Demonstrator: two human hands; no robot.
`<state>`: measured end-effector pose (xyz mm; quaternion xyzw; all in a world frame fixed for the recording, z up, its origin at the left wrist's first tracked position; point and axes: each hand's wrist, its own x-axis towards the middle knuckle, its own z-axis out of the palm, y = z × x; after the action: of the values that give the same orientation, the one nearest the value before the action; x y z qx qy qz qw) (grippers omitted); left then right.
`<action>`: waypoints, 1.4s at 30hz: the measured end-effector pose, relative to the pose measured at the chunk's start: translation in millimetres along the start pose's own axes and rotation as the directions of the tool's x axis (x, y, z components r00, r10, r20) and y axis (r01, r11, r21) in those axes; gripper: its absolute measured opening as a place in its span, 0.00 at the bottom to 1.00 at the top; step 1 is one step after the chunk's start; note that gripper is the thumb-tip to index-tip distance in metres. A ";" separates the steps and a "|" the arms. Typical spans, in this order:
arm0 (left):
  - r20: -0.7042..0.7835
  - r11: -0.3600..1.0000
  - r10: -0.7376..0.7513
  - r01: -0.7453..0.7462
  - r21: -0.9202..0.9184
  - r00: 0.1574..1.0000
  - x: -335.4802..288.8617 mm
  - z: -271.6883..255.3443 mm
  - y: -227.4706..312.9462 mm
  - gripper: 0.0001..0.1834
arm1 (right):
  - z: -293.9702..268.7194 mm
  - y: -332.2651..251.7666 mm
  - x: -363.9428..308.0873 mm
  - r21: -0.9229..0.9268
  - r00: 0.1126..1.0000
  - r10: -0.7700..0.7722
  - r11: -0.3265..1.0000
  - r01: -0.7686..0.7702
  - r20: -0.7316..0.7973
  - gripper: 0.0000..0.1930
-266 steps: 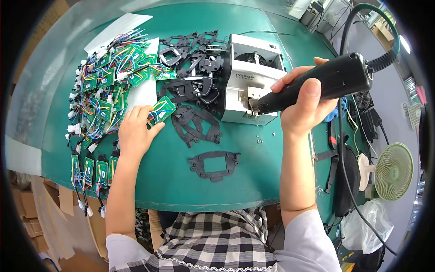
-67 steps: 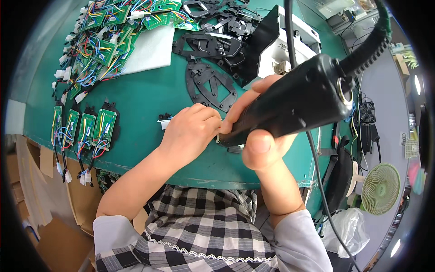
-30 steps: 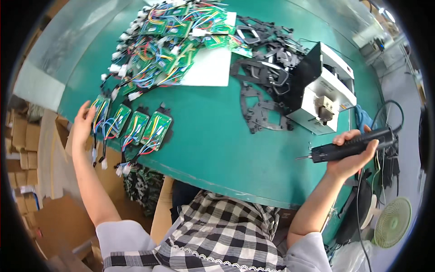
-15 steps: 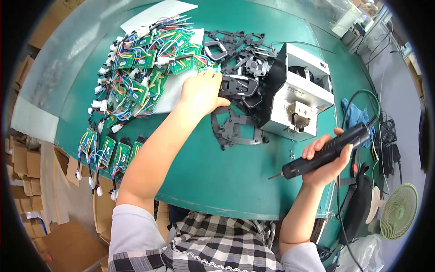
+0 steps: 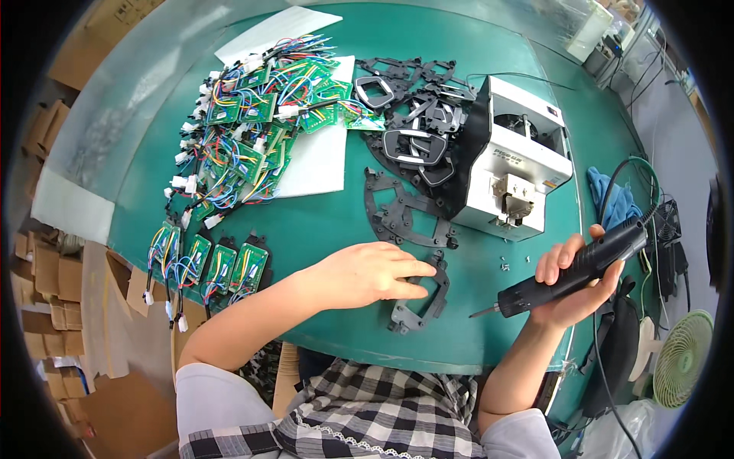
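Observation:
My right hand (image 5: 569, 283) is wrapped round a black electric screwdriver (image 5: 573, 268), whose bit points left over the bench. My left hand (image 5: 375, 275) reaches in from the left with thumb and index finger apart. Its fingertips are at a black plastic bracket (image 5: 439, 300) near the bench's front edge; whether they press on it is hard to see. A larger black bracket (image 5: 405, 210) lies just beyond. Farther back is a heap of black plastic frames (image 5: 417, 145). Small loose screws (image 5: 505, 265) lie left of the screwdriver hand.
Green circuit boards with coloured wires (image 5: 248, 161) are heaped on white foam (image 5: 317, 164) at back left. Several boards on black brackets (image 5: 248, 268) line the front left edge. A white box-shaped machine (image 5: 508, 164) stands right of the frames. A blue cloth (image 5: 612, 195) lies at right.
My left hand has come from the heap toward the front edge, where a black bracket now lies at its fingertips. The screwdriver has shifted slightly right in my right hand.

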<state>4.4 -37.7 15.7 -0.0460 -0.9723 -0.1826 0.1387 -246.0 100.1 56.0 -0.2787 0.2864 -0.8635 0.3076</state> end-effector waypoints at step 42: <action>-0.279 0.815 -0.580 0.542 -0.206 0.765 -3.4 13.5 43.6 0.17 | 33.9 -5.6 22.5 -0.409 0.928 -0.368 0.840 0.358 0.055 0.34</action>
<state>10.4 7.7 17.6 0.2703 -0.8921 -0.2757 0.2348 -240.5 77.3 89.7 -0.3752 0.4078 -0.8296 0.0691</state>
